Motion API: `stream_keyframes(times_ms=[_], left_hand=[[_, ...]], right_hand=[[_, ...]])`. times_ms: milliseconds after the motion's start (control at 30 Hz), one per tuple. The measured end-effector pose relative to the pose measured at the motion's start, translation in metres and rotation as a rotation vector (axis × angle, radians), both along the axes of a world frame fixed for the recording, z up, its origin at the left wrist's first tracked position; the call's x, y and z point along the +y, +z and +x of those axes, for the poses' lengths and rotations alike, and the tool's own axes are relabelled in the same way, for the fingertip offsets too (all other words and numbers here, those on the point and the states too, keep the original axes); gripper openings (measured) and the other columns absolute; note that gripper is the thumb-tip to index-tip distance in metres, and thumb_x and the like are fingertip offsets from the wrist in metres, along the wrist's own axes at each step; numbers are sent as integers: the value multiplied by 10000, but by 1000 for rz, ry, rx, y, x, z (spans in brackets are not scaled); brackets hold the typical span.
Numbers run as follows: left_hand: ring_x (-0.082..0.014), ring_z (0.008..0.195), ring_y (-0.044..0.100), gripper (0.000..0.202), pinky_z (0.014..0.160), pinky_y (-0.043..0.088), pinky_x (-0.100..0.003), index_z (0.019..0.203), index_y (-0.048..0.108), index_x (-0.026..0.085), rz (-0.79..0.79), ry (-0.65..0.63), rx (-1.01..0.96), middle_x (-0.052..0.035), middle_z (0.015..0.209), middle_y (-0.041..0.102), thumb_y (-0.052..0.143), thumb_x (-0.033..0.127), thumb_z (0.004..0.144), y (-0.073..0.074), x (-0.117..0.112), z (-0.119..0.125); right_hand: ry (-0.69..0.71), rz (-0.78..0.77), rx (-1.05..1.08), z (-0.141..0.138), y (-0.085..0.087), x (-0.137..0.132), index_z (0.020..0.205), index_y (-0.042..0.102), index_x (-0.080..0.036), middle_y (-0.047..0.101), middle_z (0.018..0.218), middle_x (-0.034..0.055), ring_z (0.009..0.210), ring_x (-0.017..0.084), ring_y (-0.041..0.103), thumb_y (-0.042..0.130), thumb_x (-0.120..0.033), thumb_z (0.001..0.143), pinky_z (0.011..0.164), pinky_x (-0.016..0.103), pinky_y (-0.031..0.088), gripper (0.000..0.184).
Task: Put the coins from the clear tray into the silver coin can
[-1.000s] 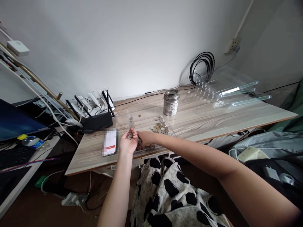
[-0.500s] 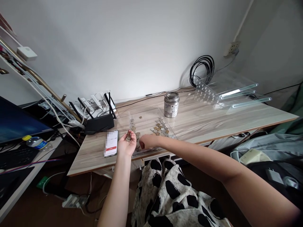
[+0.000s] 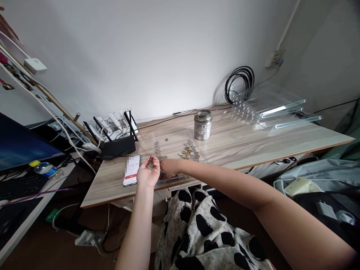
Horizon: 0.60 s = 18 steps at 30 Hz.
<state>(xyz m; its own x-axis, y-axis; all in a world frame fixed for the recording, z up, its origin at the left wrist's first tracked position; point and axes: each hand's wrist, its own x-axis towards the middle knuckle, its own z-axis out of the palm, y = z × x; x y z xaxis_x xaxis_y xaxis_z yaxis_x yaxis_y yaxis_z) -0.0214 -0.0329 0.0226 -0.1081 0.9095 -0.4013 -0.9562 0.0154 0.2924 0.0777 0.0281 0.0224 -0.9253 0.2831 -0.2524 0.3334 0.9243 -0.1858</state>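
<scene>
coins (image 3: 151, 165) in the grasp of the half-curled left hand (image 3: 147, 174), right hand (image 3: 170, 167) just beside, its hold unclear

Toward six o'clock, the right hand (image 3: 170, 168) hides its own fingertips, so we cannot tell whether they grip anything. Between seven and eight, the left hand (image 3: 148, 174) partly covers its coins (image 3: 151, 164); we cannot count them. Pixelation masks the left side of the phone (image 3: 132, 171) at eight o'clock. At nine, the picture's edge crops the monitor (image 3: 24, 144). Just off centre toward two, print on the tin (image 3: 203, 126) is too small for us.
</scene>
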Motion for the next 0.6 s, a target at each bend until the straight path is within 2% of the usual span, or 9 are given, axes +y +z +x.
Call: stream_keyframes(times_ms=[167,300,433,533,600], left_hand=[[-74,592,503,320,444,447,-149,731,529,75,13,12,0,-66,677,500,244,146,859,3,-3,-4],[-72,588,504,313,440,450,-147,734,529,76,8,13,8,-64,678,499,249,143,857,5,-6,-8],[-73,597,509,306,443,453,-140,735,529,76,9,16,7,-65,681,499,255,137,853,3,-7,-11],[-80,613,514,295,451,461,-145,745,533,69,1,14,-17,-73,696,503,266,138,850,1,-7,-12],[-84,616,518,291,452,464,-152,744,538,69,-4,14,-17,-76,698,507,273,134,845,0,-7,-12]], right_hand=[[17,-72,-65,-2,4,1,775,642,-62,644,725,101,572,159,526,522,-112,568,524,245,370,245],[9,-166,-81,-2,3,4,825,655,-101,654,739,63,584,142,532,522,-137,577,515,226,357,284],[2,-169,-155,-6,1,5,833,661,-71,657,753,87,584,152,542,521,-135,573,509,235,365,302],[4,-157,-204,-9,-1,6,775,658,-55,641,675,88,567,155,539,525,-137,576,512,237,376,253],[-34,-228,-225,-8,-1,9,789,648,-62,623,639,63,551,143,536,533,-116,565,510,228,387,257]])
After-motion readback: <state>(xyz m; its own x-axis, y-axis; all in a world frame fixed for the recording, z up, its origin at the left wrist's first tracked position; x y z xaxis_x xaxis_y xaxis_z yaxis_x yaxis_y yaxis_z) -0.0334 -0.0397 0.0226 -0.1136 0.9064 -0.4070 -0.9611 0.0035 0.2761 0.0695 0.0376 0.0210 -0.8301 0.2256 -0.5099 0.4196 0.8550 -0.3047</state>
